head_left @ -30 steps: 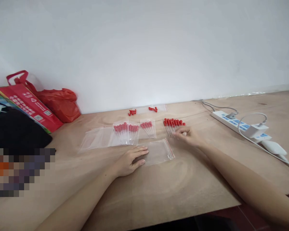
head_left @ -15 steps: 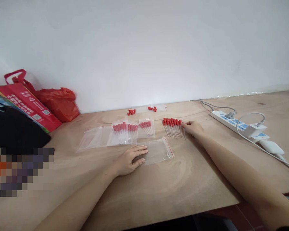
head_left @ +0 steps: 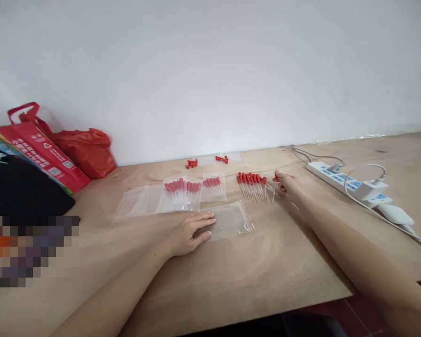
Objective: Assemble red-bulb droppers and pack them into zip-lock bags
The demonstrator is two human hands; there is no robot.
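My left hand [head_left: 191, 234] lies flat with its fingers apart over the left end of a clear zip bag [head_left: 231, 221]. Nothing is gripped in it. At the right end of a row of red-bulbed droppers [head_left: 251, 180], my right hand [head_left: 290, 186] pinches one dropper [head_left: 276, 174] near its red bulb. Its thin clear tube points down toward the table. Several more droppers lie inside clear bags: one group [head_left: 182, 186] left of centre and a smaller group [head_left: 211, 182] beside it.
Loose red bulbs [head_left: 192, 164] and another clear bag [head_left: 235, 157] lie by the wall. A white power strip [head_left: 331, 174] with plugs and cables runs along the right. Red bags [head_left: 86, 150] and a black cloth item [head_left: 21, 187] stand at the left.
My right hand has moved slightly right and up, lifting a dropper away from the end of the row. My left hand stays where it was.
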